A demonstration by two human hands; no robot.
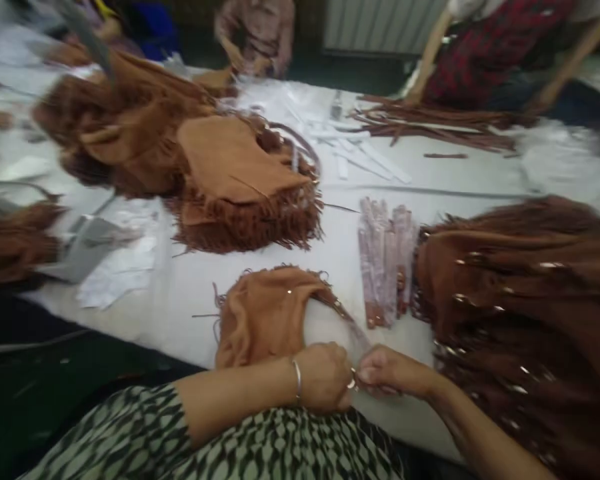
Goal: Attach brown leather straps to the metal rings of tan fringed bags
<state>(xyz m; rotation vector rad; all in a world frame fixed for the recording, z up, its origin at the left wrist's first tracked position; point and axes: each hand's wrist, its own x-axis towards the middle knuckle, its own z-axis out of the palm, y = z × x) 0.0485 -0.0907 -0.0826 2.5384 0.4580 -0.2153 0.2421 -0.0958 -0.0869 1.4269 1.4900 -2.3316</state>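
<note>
Here, at the near edge of the white table [445, 193], the left hand [325, 377], with a thin bangle [297, 381] on its wrist, is clenched into a loose fist, and the right hand [395, 373] meets it knuckle to knuckle, its fingertips pinched together. Both hands grip the near end of a strap [351, 328], where a small metal ring [353, 384] glints between them; motion blur hides exactly how the fingers sit on it. The strap runs away and to the left to a tan suede bag [265, 313], which lies flat on the table just beyond the left hand, with loose fringe threads along its far edge. To the right of the bag, near but apart from it, lies a bundle of wrapped pinkish strips [385, 260]. Just right of that, a heap of dark brown fringed bags [525, 300] with small metal studs fills the right side. Farther off on the left sits a second heap of tan fringed bags [180, 153], with white paper sheets [120, 267] near it. At the far side, loose brown leather strips [430, 123] lie across the table, and another person [257, 33] stands behind them, hands together. A patterned green and white sleeve [220, 440] covers the near left arm.
</note>
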